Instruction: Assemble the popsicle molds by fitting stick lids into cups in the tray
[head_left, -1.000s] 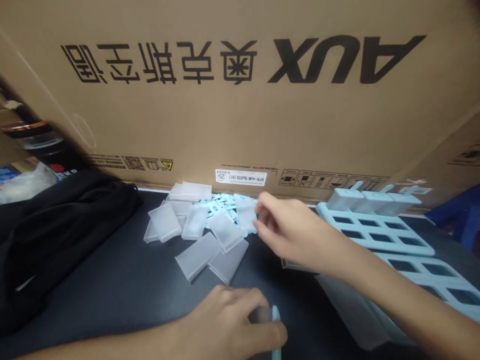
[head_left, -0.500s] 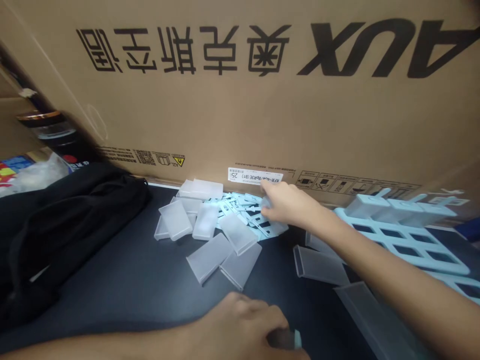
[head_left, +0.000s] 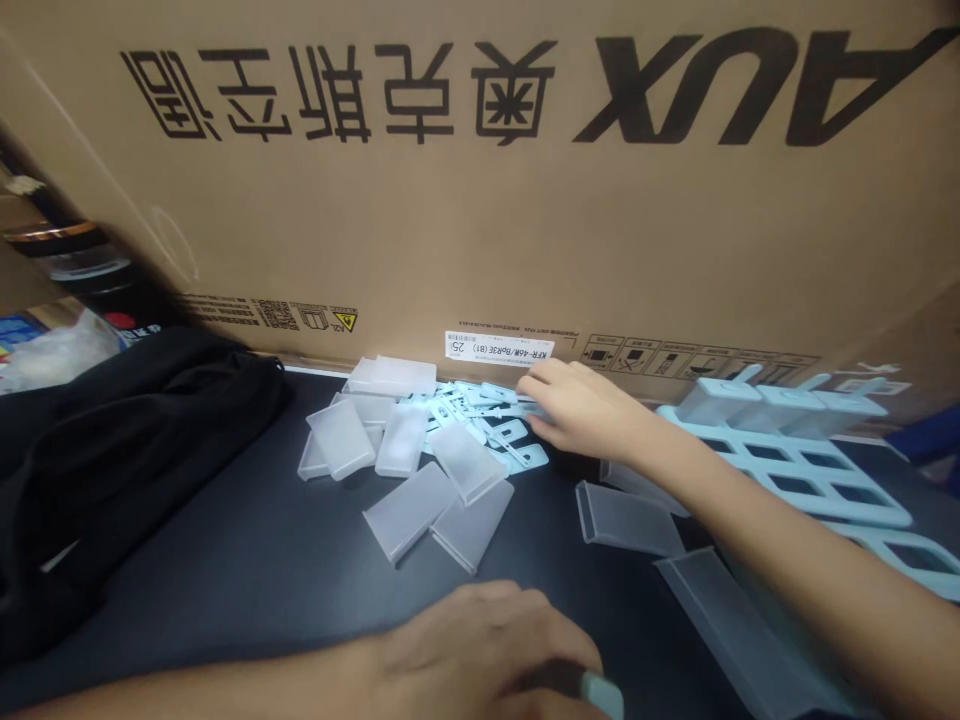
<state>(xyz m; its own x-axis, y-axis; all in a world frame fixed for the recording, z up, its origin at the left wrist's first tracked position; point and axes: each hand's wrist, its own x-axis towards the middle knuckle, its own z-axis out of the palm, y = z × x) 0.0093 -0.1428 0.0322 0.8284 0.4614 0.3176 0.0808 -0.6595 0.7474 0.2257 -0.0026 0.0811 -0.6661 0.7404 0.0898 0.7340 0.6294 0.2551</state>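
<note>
My left hand (head_left: 499,640) is closed at the bottom centre around a mostly hidden piece; its light blue end (head_left: 604,694) pokes out past the fingers. At the back of the table my right hand (head_left: 577,408) reaches into a pile of light blue popsicle sticks and lids (head_left: 480,412), its fingers closed at the end of one stick. Several clear frosted popsicle mould sleeves (head_left: 411,510) lie in front and to the left of that pile. More sleeves, such as a flat one (head_left: 630,520), lie beneath and beside my right forearm.
A light blue mould rack (head_left: 840,500) at the right carries three capped moulds (head_left: 795,405) at its back. Behind stands a big cardboard box (head_left: 375,230) with upside-down print. Black cloth (head_left: 127,450) and a dark bottle (head_left: 90,265) occupy the left.
My right hand has shifted slightly, its fingers now lower around the pile's right edge. More of the light blue end shows from my left hand. The whole view has moved a little.
</note>
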